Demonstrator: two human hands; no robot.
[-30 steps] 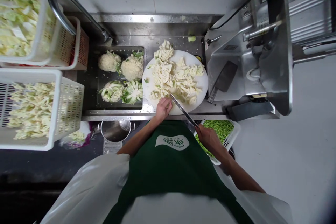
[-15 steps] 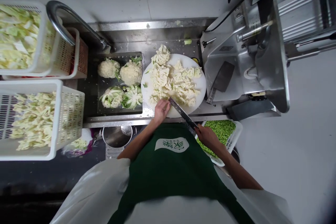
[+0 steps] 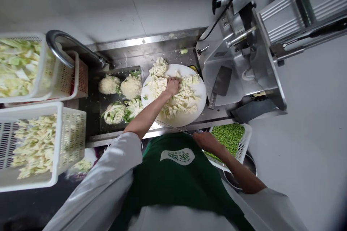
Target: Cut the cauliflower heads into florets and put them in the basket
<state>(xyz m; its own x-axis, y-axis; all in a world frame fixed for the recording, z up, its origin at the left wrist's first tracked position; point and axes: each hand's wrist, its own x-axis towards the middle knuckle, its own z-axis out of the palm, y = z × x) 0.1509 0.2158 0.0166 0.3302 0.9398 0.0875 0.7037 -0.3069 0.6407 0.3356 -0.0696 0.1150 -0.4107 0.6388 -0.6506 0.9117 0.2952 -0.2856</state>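
My left hand (image 3: 172, 86) reaches over the round white cutting board (image 3: 196, 110) and rests curled on the pile of cut cauliflower florets (image 3: 181, 97) near its middle. My right hand (image 3: 204, 140) sits low at the counter's front edge, closed round the handle of a long knife (image 3: 173, 128). The blade lies almost flat along the board's near rim, pointing left. Whether the left fingers grip a floret is hidden by the hand.
Whole cauliflower heads (image 3: 120, 95) lie in the sink left of the board. White baskets at left hold florets (image 3: 35, 144) and cabbage leaves (image 3: 18, 66). A cleaver (image 3: 220, 85) rests on the steel slicing machine (image 3: 244, 54). A basket of chopped greens (image 3: 230, 138) sits by my right hand.
My left hand has moved from the board's near edge forward onto the middle of the florets. The knife has come off the pile and dropped back to the board's front rim.
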